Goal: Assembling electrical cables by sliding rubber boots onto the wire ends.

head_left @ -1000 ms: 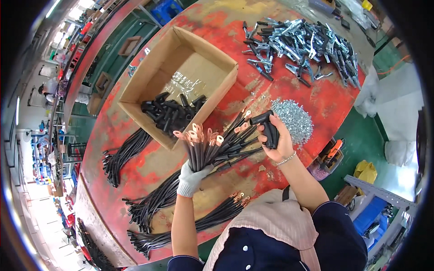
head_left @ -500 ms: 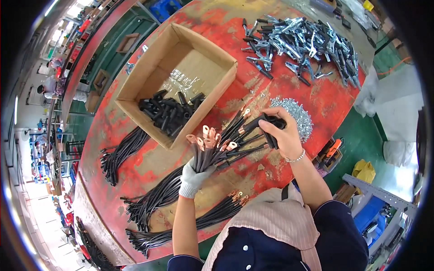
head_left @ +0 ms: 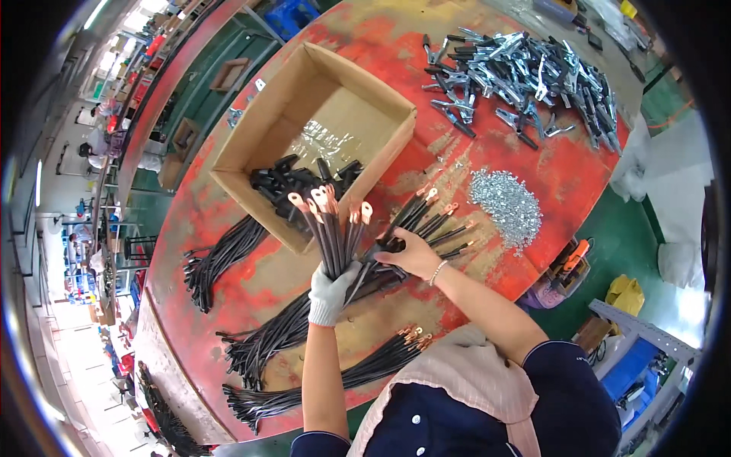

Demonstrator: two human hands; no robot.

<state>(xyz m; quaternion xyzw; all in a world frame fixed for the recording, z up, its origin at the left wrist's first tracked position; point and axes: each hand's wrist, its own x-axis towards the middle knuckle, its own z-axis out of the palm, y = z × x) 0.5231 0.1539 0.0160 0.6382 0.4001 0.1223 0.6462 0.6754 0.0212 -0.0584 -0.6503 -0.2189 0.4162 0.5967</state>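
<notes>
From afar, I've got the gloved left hand (head_left: 333,288) gripping copper-tipped cables (head_left: 333,247); right beside it, the right hand (head_left: 415,256) curls round a black piece (head_left: 391,245).

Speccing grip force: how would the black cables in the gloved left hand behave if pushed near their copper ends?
The cables probably flex with some spring, since short lengths stand nearly straight above the left hand. They'd likely fan further, as their tops splay. The copper lugs might snag each other, being flat, holed and crowded.
</notes>
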